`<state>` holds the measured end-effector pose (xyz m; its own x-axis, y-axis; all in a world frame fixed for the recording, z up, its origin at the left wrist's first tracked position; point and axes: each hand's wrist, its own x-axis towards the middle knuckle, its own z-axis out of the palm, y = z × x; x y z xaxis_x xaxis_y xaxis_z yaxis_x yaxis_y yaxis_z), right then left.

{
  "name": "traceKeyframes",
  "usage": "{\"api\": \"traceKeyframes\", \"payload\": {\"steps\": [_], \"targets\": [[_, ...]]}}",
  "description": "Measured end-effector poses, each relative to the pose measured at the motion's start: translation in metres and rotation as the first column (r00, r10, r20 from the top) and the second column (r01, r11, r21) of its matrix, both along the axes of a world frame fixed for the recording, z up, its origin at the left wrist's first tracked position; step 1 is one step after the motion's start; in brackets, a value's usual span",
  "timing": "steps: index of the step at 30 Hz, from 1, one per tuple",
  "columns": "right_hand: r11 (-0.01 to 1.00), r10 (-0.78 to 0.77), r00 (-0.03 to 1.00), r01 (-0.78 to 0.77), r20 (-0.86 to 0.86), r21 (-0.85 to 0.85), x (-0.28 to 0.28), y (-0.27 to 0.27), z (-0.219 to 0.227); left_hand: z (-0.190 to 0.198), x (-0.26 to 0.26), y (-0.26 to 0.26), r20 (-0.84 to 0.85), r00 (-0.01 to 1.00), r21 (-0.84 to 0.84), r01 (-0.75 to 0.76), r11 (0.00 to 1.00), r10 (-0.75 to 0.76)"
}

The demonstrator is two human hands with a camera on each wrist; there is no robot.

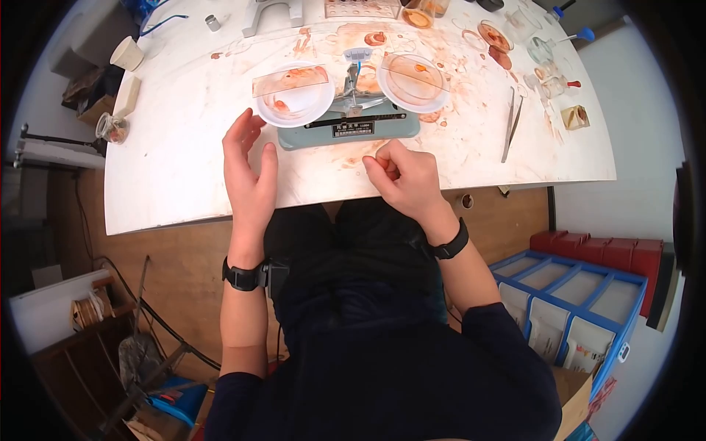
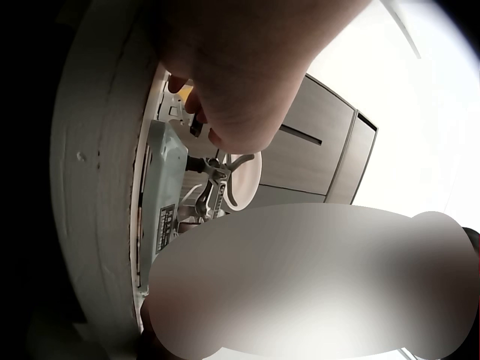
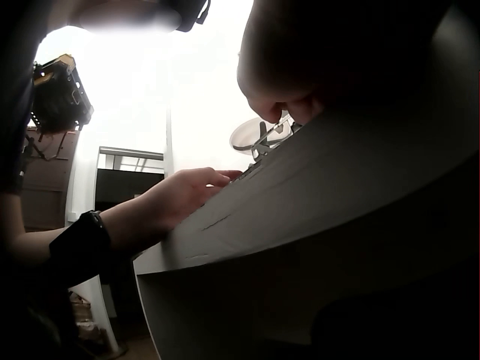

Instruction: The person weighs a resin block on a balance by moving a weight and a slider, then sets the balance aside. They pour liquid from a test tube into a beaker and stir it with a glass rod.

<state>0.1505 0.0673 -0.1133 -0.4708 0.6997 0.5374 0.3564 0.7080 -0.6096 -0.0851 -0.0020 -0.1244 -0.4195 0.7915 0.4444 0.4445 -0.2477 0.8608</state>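
Note:
A pale green two-pan balance point(image 1: 399, 131) stands near the table's front edge. A stained glass slide point(image 1: 271, 82) lies across its left white pan point(image 1: 316, 109), beside a red smear. Another clear plate point(image 1: 403, 70) lies on the right pan point(image 1: 425, 101), with an orange spot. My left hand point(image 1: 248, 173) is beside the left pan, fingers relaxed and apart, holding nothing. My right hand point(image 1: 410, 176) is in front of the base's right end, fingers curled in, with nothing showing in its grasp. The left wrist view is partly blurred; the balance point(image 2: 166, 176) shows side-on there.
Tweezers point(image 1: 510, 125) lie to the right. Behind are stained glass dishes point(image 1: 493, 35), a test-tube rack point(image 1: 360, 9) and a grey stand point(image 1: 272, 16). At left are a glass jar point(image 1: 112, 129) and a white cup point(image 1: 126, 54). Red-brown stains mark the white tabletop point(image 1: 176, 162).

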Motion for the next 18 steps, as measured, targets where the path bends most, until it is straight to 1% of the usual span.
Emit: {"api": "traceKeyframes", "payload": {"steps": [3,6,9,12,14,17,18], "targets": [[0.999,0.009,0.999,-0.011,0.039,0.041,-0.002,0.0,0.001,-0.006,-0.005,-0.002,0.034,0.999,-0.05,-0.034,0.998,0.036],[0.999,0.009,0.999,-0.011,0.045,0.051,-0.002,0.0,0.001,-0.001,-0.003,-0.005,0.149,0.989,-0.148,0.026,0.989,-0.004],[0.998,0.009,0.999,-0.012,0.045,0.059,-0.002,0.0,0.001,0.004,-0.002,-0.008,0.086,0.994,-0.2,0.085,0.976,-0.069],[0.998,0.01,0.999,-0.013,0.045,0.06,-0.002,0.0,0.002,0.011,0.004,-0.009,-0.021,0.996,-0.216,0.086,0.973,-0.092],[0.998,0.007,0.999,-0.01,0.049,0.062,-0.002,-0.001,0.003,0.01,0.004,-0.008,-0.052,0.994,-0.197,0.086,0.977,-0.098],[0.997,0.013,1.0,-0.011,-0.028,0.07,-0.005,-0.001,0.001,0.009,0.004,-0.008,-0.113,0.988,-0.199,0.081,0.977,-0.105],[0.997,0.011,1.0,-0.009,-0.025,0.076,-0.005,0.0,0.001,0.009,0.005,-0.008,-0.136,0.985,-0.204,0.078,0.976,-0.108]]}}
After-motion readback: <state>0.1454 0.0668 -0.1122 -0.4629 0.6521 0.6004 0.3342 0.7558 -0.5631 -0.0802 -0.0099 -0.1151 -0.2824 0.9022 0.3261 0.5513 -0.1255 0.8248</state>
